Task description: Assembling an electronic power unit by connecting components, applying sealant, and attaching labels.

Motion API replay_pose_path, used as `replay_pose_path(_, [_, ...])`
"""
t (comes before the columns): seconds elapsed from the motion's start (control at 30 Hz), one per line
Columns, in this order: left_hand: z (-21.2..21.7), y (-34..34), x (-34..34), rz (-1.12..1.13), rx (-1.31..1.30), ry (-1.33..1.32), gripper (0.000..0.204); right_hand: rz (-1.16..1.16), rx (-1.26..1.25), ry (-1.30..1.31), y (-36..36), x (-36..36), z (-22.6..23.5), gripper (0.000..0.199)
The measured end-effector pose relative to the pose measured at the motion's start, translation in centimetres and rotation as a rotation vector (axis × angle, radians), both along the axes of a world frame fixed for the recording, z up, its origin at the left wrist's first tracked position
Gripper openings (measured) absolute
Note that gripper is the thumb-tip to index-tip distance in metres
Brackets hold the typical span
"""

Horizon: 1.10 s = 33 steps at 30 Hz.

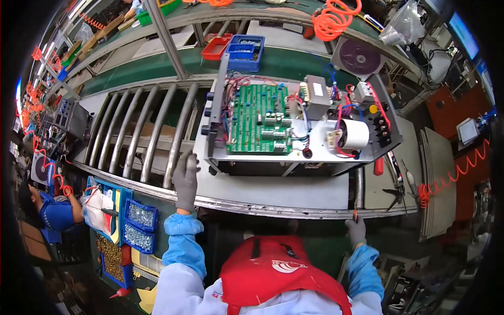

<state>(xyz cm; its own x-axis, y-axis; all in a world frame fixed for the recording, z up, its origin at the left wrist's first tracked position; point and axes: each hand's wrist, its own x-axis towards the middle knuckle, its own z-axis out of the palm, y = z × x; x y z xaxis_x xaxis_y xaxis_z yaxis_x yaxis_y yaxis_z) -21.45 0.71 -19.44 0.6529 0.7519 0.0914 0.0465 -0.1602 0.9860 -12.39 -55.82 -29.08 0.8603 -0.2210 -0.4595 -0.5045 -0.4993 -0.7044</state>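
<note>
An opened electronic chassis [247,156] with dark side walls stands on a white board [273,190] over the rollers. Inside it are a green circuit board [257,118], a grey boxy transformer [317,97], a white round component [355,134] and red and blue wires. My left hand [185,181], in a grey glove, is at the board's left edge, fingers stretched out and apart from the chassis. Near the conveyor's front rail, right of the chassis, my right hand [356,231] is gloved too. Its fingers are closed around something small with an orange tip, too small to name.
Metal rollers [149,134] run to the left. Blue bins of screws [140,223] sit at the lower left. Behind the chassis are a blue bin [245,52] and a red bin [216,47]. Pliers [395,195] and coiled orange hoses [336,20] lie around. Another person [59,212] works far left.
</note>
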Motion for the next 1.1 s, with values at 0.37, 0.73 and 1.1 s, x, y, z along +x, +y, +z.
replay_pose_path(0.37, [10.9,-9.5,4.9,0.210,0.572,0.045,0.044,0.348,-1.036,0.023,-9.2,15.4,-3.4,0.078])
replay_pose_path(0.73, [7.8,-8.9,9.1,0.485,0.371,-0.096,0.041,0.396,-0.923,-0.004,-12.1,20.9,-2.8,0.045])
replay_pose_path(1.1, [6.5,-7.3,9.3,0.678,0.827,-0.025,0.032,0.656,-0.323,-0.289,17.8,30.8,-2.0,0.040])
